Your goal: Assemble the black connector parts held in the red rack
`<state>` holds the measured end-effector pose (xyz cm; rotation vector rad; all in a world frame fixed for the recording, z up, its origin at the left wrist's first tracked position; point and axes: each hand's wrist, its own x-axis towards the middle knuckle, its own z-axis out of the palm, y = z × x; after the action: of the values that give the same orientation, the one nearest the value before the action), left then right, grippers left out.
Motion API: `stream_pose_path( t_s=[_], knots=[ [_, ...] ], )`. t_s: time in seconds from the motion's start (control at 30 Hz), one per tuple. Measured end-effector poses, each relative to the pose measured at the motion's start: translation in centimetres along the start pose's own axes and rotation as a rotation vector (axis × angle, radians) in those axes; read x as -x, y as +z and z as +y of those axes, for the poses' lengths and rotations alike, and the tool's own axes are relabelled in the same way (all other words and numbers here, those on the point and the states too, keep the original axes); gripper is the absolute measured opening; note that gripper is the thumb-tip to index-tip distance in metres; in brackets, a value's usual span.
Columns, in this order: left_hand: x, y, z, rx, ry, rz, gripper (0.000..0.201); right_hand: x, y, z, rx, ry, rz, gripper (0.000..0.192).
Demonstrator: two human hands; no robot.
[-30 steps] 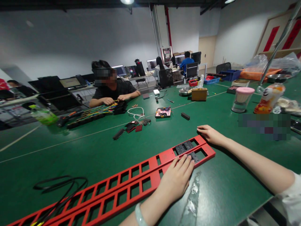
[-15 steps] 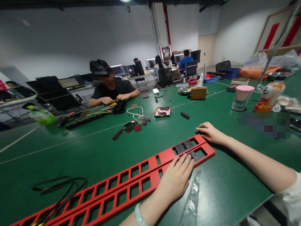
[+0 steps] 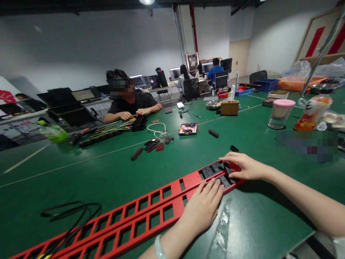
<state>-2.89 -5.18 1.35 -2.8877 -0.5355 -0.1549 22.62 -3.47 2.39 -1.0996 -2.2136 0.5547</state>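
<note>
Two long red slotted frames (image 3: 191, 181) lie side by side, running diagonally across the green table. Black rectangular modules (image 3: 211, 170) fill some slots near the right end of the far frame, and another black module (image 3: 223, 181) sits in the near one. My left hand (image 3: 202, 203) lies flat over the near frame, its fingertips resting by that module. Over the frames' right end, my right hand (image 3: 246, 166) pinches a small black module (image 3: 228, 168) between thumb and fingers, tilted above the slots. Its lower edge is partly hidden.
A loose black piece (image 3: 234, 148) lies just beyond my right hand. Black cables (image 3: 78, 212) cross the frames at left. Farther off are a small parts tray (image 3: 188, 129), a pink-lidded cup (image 3: 281, 114) and a co-worker (image 3: 129, 99) handling coloured wires (image 3: 115, 126).
My right hand has come from the black piece beyond the frames back over their right end, now with a black module in its fingers. My left hand stays on the near frame.
</note>
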Motion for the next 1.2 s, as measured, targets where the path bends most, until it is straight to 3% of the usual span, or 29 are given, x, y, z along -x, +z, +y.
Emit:
stream_pose_path(
  t_s=[0.2, 1.2],
  knots=[
    [-0.04, 0.11, -0.02, -0.011, 0.003, 0.019, 0.046, -0.02, 0.29, -0.27, -0.067, 0.002, -0.119, 0.054],
    [-0.02, 0.37, -0.12, -0.034, 0.016, 0.028, 0.05, -0.25, 0.71, -0.58, -0.087, 0.004, -0.175, 0.049]
  ],
)
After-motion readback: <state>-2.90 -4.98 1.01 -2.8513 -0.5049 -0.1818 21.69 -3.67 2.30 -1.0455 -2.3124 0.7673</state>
